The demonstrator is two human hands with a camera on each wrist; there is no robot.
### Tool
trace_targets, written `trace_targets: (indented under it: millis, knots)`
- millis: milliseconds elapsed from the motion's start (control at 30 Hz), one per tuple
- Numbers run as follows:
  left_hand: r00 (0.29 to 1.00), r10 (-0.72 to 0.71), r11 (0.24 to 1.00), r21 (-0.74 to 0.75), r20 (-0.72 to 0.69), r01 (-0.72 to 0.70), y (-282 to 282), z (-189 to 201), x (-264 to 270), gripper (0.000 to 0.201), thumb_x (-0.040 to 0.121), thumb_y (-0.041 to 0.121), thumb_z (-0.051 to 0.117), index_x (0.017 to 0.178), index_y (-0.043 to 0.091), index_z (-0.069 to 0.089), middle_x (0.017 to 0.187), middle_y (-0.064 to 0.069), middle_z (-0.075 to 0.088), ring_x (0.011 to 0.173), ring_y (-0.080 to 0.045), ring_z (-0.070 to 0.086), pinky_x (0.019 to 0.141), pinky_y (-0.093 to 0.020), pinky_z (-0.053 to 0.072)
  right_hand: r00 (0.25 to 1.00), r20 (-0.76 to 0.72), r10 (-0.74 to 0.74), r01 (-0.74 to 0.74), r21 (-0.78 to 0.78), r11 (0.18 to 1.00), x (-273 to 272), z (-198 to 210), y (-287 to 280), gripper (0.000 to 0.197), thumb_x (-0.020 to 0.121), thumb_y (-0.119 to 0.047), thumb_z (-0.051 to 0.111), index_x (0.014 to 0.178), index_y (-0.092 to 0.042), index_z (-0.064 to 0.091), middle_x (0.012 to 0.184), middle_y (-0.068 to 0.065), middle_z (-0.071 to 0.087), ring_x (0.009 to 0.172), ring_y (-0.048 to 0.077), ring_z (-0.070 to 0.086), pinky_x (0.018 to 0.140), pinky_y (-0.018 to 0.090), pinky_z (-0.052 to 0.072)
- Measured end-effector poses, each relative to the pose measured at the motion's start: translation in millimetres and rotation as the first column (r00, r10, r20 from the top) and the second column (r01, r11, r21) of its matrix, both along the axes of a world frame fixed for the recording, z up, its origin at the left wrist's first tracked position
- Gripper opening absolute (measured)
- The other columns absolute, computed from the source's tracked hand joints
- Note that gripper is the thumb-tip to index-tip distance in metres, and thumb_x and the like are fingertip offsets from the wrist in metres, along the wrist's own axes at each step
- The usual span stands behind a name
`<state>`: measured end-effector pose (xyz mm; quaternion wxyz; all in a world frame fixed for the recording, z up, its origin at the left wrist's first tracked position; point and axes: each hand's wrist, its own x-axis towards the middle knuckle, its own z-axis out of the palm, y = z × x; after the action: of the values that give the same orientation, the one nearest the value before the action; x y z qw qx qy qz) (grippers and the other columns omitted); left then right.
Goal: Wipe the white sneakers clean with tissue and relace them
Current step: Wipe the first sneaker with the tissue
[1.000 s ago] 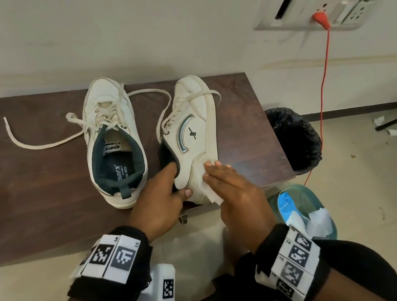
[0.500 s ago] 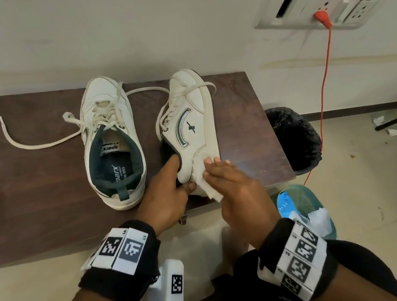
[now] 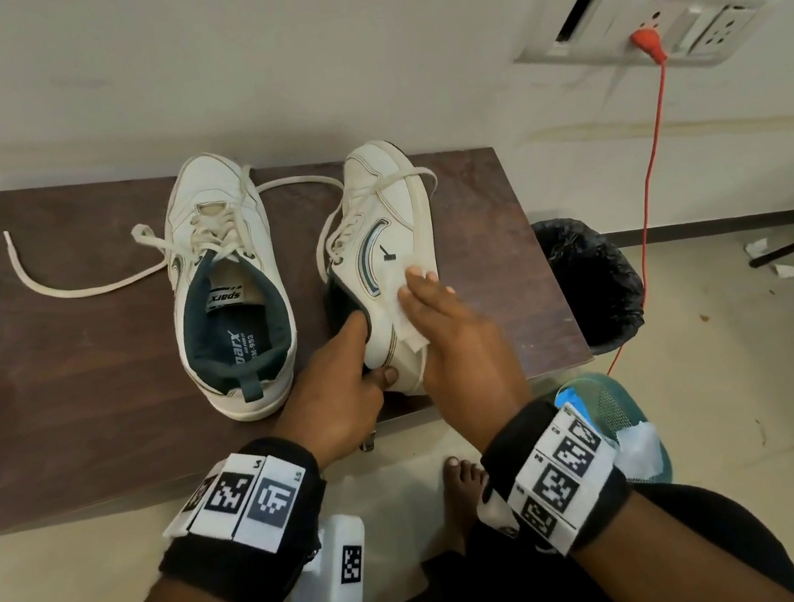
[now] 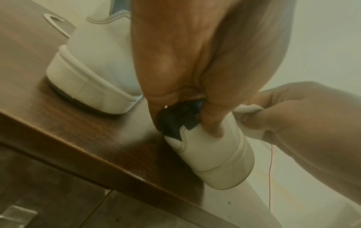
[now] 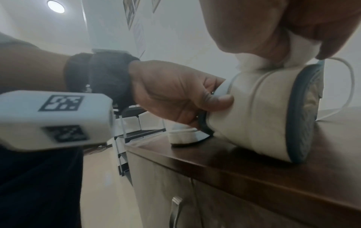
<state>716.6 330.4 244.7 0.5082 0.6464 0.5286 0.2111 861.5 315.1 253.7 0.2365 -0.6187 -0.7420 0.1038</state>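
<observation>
Two white sneakers lie on a dark wooden table (image 3: pixel 60 385). The left sneaker (image 3: pixel 226 286) stands upright with its laces loose. The right sneaker (image 3: pixel 383 230) (image 4: pixel 215 154) (image 5: pixel 263 115) is tipped on its side, sole to the right. My left hand (image 3: pixel 366 352) (image 4: pixel 183 118) (image 5: pixel 185 98) grips its heel, fingers inside the dark collar and thumb on the outside. My right hand (image 3: pixel 432 305) lies over its side wall and holds a white tissue (image 3: pixel 413 332) (image 5: pixel 252 61) (image 4: pixel 248 111) against the leather, with the thumb tucked under the tissue.
A loose lace (image 3: pixel 70 285) trails over the table's left half. Right of the table stand a black-lined bin (image 3: pixel 589 280) and a teal basket (image 3: pixel 613 401) with tissues. A red cord (image 3: pixel 647 188) hangs from the wall socket. My bare foot (image 3: pixel 462 493) rests below the table's front edge.
My right hand has slid the tissue up the right sneaker's side, from the heel toward the logo. The left hand keeps its grip on the heel.
</observation>
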Motion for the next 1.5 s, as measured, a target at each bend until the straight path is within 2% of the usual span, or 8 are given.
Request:
trace_targets:
  millis: [200,400,600,900,1067,1167,1333,1500]
  knots:
    - [1.000,-0.016,1.000,0.019,0.016,0.016,-1.2,-2.0,-3.9,0.029,0.089,0.006,0.058,0.113,0.022,0.050,0.113,0.006,0.066,0.101,-0.011,0.062,0.088,-0.039,0.053,0.990,0.105,0.089,-0.097,0.068,0.993,2.8,-7.0,-41.0,0.046,0.082,-0.002,0.035,0.118,0.002,0.063,0.131,0.019,0.056,0.123,0.030,0.053,0.105,0.041,0.040]
    - [0.992,-0.127,0.992,0.017,-0.011,0.127,0.1,4.7,-3.6,0.040,0.080,-0.001,0.057,0.113,0.020,0.049,0.113,0.002,0.065,0.103,-0.017,0.061,0.088,-0.043,0.053,1.000,0.024,-0.013,0.013,-0.010,1.000,2.9,-1.3,-25.1,0.051,0.074,0.006,0.048,0.124,0.004,0.058,0.136,0.022,0.051,0.126,0.035,0.050,0.107,0.045,0.037]
    - [0.969,-0.213,0.975,-0.045,0.123,0.220,-0.4,1.4,10.3,0.047,0.088,-0.001,0.058,0.125,0.025,0.047,0.123,0.009,0.059,0.117,-0.008,0.055,0.098,-0.028,0.047,1.000,0.021,-0.018,0.020,-0.050,0.999,2.9,12.7,3.3,0.050,0.074,0.009,0.051,0.123,0.007,0.057,0.134,0.026,0.051,0.126,0.040,0.049,0.108,0.046,0.028]
    - [0.964,-0.200,0.979,-0.007,0.173,0.204,-2.6,-3.9,6.4,0.044,0.090,0.007,0.055,0.129,0.026,0.050,0.123,0.011,0.061,0.115,-0.002,0.056,0.102,-0.032,0.046,0.982,0.171,0.083,-0.099,0.083,0.992,3.5,-12.1,-60.4,0.048,0.080,0.003,0.038,0.123,0.002,0.060,0.137,0.018,0.052,0.129,0.032,0.047,0.105,0.045,0.041]
    - [0.965,-0.185,0.981,-0.018,0.184,0.191,-0.8,-3.3,12.3,0.065,0.088,0.000,0.056,0.142,0.033,0.038,0.138,0.013,0.052,0.127,-0.001,0.047,0.109,-0.031,0.039,0.986,0.168,0.010,-0.021,0.063,0.998,4.2,-1.6,-37.6,0.050,0.077,0.004,0.041,0.125,0.005,0.056,0.136,0.024,0.051,0.126,0.037,0.049,0.105,0.051,0.038]
    - [0.968,-0.165,0.984,-0.030,0.187,0.173,1.2,-7.4,14.3,0.059,0.089,0.000,0.058,0.136,0.031,0.043,0.132,0.013,0.056,0.123,-0.002,0.051,0.106,-0.033,0.044,0.986,0.165,-0.025,0.018,0.045,0.999,3.7,6.5,-12.8,0.049,0.077,-0.002,0.041,0.122,0.008,0.058,0.131,0.027,0.054,0.121,0.041,0.052,0.103,0.054,0.036]
    - [0.965,-0.126,0.987,-0.070,0.228,0.145,-2.3,-6.6,12.8,0.065,0.091,-0.004,0.050,0.144,0.031,0.034,0.140,0.013,0.048,0.130,-0.002,0.043,0.109,-0.026,0.038,0.972,0.219,0.082,-0.095,0.053,0.994,2.6,-0.1,-18.9,0.051,0.073,0.006,0.046,0.122,0.006,0.058,0.134,0.025,0.052,0.125,0.039,0.049,0.106,0.051,0.034]
    - [0.974,-0.137,0.989,-0.031,0.178,0.145,-3.2,-4.3,10.9,0.036,0.092,0.000,0.051,0.121,0.022,0.050,0.115,0.012,0.060,0.113,-0.006,0.055,0.093,-0.013,0.043,0.942,0.289,0.172,-0.197,0.063,0.978,12.3,-9.2,-54.4,0.055,0.069,0.011,0.061,0.123,0.002,0.059,0.137,0.019,0.051,0.129,0.033,0.047,0.104,0.046,0.042]
